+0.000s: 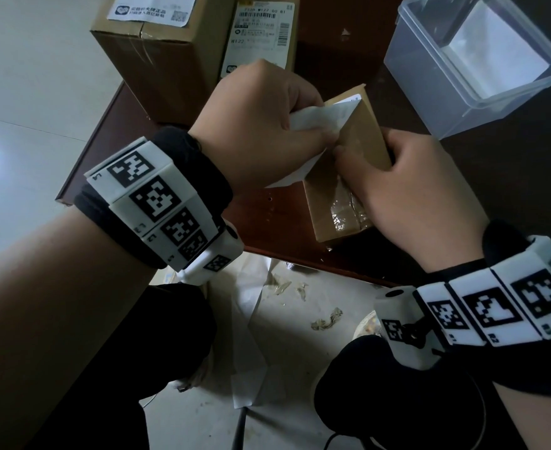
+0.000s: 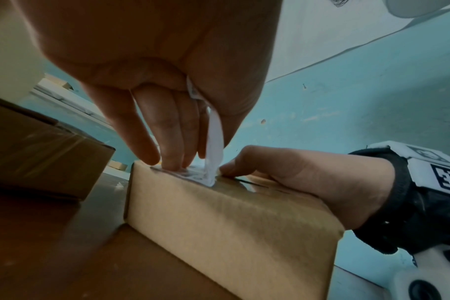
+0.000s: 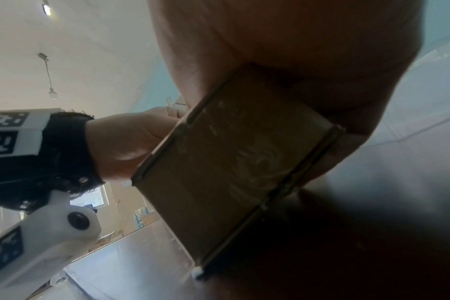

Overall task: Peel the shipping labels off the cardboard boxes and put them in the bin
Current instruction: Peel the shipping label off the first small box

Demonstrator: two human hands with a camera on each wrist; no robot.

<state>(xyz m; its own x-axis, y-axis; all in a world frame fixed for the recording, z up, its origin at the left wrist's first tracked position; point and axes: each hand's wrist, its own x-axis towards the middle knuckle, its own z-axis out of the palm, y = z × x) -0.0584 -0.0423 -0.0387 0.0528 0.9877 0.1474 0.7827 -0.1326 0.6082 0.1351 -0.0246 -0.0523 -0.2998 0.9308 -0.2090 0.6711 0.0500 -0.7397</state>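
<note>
Right now the left hand (image 1: 261, 125) pinches the half-lifted white paper label (image 1: 319, 120) while the right hand (image 1: 407, 190) grips the small brown cardboard box (image 1: 339, 203), the clear plastic bin (image 1: 475, 60) at two o'clock; yanking sideways could tear the label.

The right hand (image 3: 308, 50) fills the top of the frame, pressed against the upper edge of a cardboard box (image 3: 226, 168) whose brown face carries pale scuffed streaks (tape residue or glare, hard to tell). Behind the box's left edge sits the left hand (image 3: 126, 146), with a black strap and white marker band (image 3: 13, 134) on its wrist.
</note>
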